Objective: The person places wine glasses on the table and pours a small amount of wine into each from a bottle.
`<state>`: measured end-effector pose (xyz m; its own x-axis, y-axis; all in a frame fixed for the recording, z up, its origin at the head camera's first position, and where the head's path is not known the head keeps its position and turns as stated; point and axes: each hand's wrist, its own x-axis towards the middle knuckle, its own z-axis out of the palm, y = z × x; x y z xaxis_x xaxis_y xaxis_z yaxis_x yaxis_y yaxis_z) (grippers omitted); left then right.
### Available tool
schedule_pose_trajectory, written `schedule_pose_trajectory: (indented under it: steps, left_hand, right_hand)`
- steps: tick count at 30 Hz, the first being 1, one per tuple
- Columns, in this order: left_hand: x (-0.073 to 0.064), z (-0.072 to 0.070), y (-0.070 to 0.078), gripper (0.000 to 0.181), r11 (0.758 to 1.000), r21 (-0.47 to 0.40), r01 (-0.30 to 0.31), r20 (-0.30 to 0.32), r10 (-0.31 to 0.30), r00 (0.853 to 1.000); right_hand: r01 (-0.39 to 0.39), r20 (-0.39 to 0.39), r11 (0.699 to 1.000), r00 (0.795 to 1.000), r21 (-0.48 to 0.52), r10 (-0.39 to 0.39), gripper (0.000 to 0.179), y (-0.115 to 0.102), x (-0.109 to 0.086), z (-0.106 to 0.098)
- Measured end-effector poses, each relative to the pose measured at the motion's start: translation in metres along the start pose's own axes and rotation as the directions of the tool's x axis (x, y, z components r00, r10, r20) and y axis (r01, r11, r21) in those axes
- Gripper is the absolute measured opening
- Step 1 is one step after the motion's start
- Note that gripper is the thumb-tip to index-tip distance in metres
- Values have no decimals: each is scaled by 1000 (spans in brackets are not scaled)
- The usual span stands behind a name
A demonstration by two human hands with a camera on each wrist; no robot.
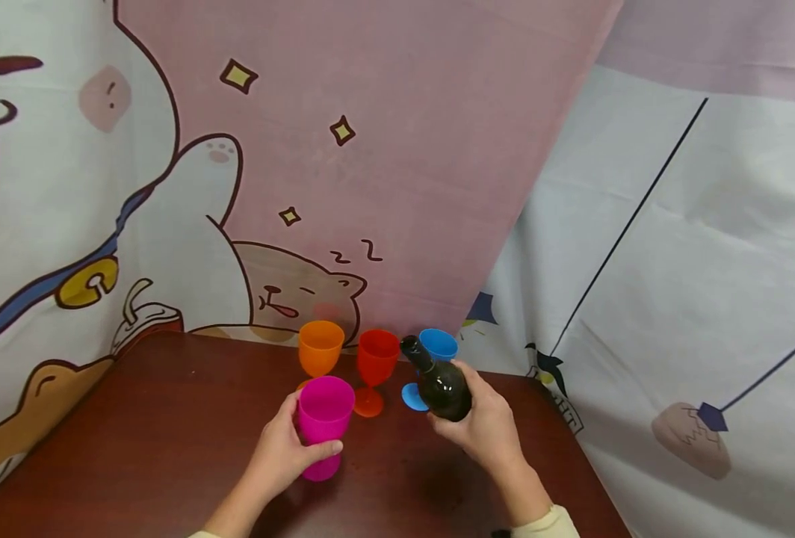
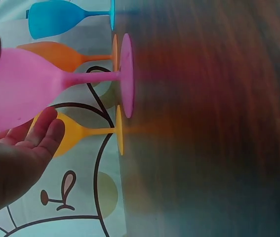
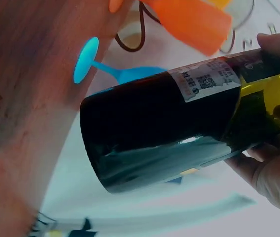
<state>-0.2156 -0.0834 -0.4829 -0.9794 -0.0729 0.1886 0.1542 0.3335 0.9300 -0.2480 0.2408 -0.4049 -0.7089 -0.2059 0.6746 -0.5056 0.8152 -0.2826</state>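
Observation:
My left hand (image 1: 278,452) holds a magenta plastic goblet (image 1: 326,411) upright by its bowl, thumb across the near side. The left wrist view shows the goblet's stem and round foot (image 2: 127,75) below the fingers. In my right hand (image 1: 495,430) is a dark green glass wine bottle (image 1: 446,390), gripped round its body. The bottle leans left, its neck toward the magenta goblet and its mouth apart from that rim. A printed label (image 3: 206,79) shows on its side in the right wrist view. The bottle partly hides a blue goblet (image 1: 438,341) in the head view.
Behind the magenta goblet stand an orange goblet (image 1: 320,350) and a red goblet (image 1: 377,357), in a row with the blue one. They stand near the back edge of the dark brown table (image 1: 189,433). A printed cloth (image 1: 424,172) hangs behind and at the sides.

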Motion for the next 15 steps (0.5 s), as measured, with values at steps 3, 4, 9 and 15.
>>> schedule_pose_trajectory:
  steps: [3,4,9,15]
  left_hand:
    - [-1,-2,2,108,1000,-18,-6,1,6,1000]
    - [-1,-2,3,107,1000,-24,-11,-1,11,1000]
    - [-1,-4,7,102,999,-41,-30,-19,29,999]
    - [-1,-2,8,103,998,-40,-42,-40,41,998]
  right_hand:
    - [41,51,997,998,-58,-38,96,-9,2,0]
    - [53,67,996,997,-73,-48,97,-11,2,0]
    - [104,138,987,987,-126,-87,97,-17,6,-2]
    - [170,174,970,975,-173,-140,96,-16,9,-5]
